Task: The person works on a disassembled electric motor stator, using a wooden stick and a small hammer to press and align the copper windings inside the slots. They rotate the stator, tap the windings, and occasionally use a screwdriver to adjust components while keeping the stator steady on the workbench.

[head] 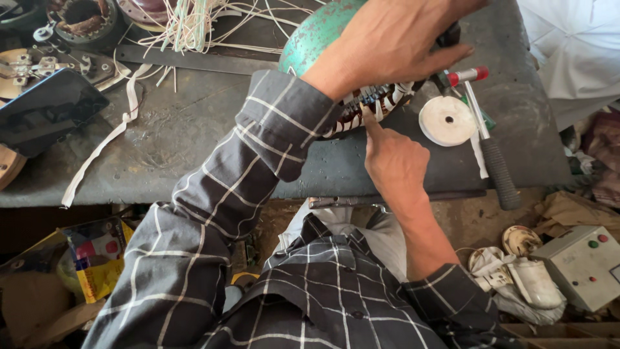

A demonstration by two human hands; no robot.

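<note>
Motor housing (316,32), teal and domed, sits at upper centre of the grey tabletop (194,123), gripped by the left hand (394,39) while the right hand (394,161), index finger extended, touches its copper windings (368,106).

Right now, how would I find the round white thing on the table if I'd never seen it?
Start at the dark grey workbench and find the green motor shell under the left hand. Just right of the pointing right hand lies the white disc, flat, with a small hole in its middle. The hammer beside it is long and black-handled instead.
</note>
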